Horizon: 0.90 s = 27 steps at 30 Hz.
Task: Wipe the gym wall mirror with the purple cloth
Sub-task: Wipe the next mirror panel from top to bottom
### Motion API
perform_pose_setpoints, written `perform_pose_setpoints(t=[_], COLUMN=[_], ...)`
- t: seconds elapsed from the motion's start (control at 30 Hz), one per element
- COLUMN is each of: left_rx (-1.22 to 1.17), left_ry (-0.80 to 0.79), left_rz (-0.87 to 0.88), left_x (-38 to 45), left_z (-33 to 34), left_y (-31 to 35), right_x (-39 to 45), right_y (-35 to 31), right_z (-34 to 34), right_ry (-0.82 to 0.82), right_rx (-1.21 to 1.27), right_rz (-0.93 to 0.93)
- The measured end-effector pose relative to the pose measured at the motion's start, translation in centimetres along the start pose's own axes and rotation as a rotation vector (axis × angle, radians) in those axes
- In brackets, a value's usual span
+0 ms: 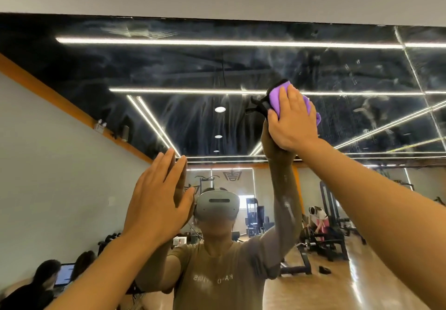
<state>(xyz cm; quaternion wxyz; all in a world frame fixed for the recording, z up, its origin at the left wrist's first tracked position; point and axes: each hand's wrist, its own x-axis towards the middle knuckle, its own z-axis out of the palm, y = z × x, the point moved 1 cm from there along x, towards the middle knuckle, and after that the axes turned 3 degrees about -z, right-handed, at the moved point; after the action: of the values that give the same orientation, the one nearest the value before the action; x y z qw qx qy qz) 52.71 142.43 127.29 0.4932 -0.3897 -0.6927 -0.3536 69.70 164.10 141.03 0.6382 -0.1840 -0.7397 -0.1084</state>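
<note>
High on the streaked wall mirror (169,68), a purple cloth (277,97) is pressed flat by the right hand (293,121), fingers straight, while the left hand (156,203) is laid open against the glass.

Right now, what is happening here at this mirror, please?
A person is wiping the gym wall mirror. The right hand presses the purple cloth flat against the glass, high up, with fingers spread over it. The left hand is open, with straight fingers raised at the mirror lower down; whether it touches the glass I cannot tell. Streaks and smears show over the upper part of the glass, so the wiping looks unfinished.
</note>
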Motion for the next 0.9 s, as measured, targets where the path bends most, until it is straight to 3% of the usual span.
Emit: perform_pose_setpoints(t=[0.27, 0.4, 0.67, 0.9], left_rx=[0.015, 0.002, -0.012, -0.016], left_ry=[0.002, -0.012, -0.015, 0.004], left_rz=[-0.021, -0.034, -0.041, -0.025], left_x=[-0.6, -1.0, -1.3, -3.5], left_z=[0.6, 0.7, 1.1, 2.2], left_y=[0.3, 0.8, 0.8, 0.0], right_x=[-12.9, -11.8, -1.7, -7.8], right_y=[0.9, 1.2, 0.6, 1.8], right_z=[2.8, 1.7, -1.5, 2.0], right_ry=[0.021, -0.018, -0.095, 0.045], right_rx=[0.069, 0.024, -0.112, 0.049], right_rz=[-0.097, -0.129, -0.062, -0.198])
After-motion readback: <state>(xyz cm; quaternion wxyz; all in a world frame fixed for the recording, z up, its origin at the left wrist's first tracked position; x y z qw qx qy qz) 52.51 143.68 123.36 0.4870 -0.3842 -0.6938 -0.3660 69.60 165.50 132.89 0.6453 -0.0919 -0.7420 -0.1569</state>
